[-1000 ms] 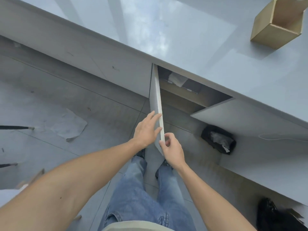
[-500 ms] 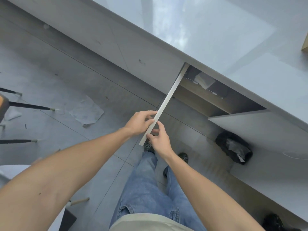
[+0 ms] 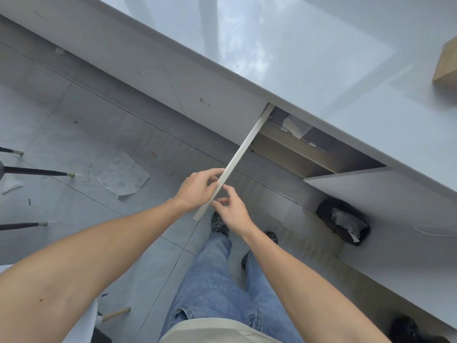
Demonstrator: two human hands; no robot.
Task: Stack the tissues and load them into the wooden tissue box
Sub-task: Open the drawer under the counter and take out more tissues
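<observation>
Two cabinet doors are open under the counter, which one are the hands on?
The left door, seen edge-on as a thin strip. Left hand and right hand grip its free end; the right door is untouched.

We see a glossy pale grey counter (image 3: 321, 70) mirroring blue sky and white cloud. At its right edge sits a light tan wooden box (image 3: 446, 68). The cupboard door (image 3: 235, 164) shows a cream-white edge; inside the cupboard (image 3: 291, 154) are tan wood shelves and a white tissue pack (image 3: 295, 126). The floor (image 3: 74, 125) is matt grey tile with thin dark joints, and a crumpled whitish tissue (image 3: 123, 178) lies on it. Our jeans (image 3: 215, 288) are faded blue denim, our shoes (image 3: 218, 225) black with a pale mottled pattern. A black bag (image 3: 342, 220) holds silvery-grey wrapping.
</observation>
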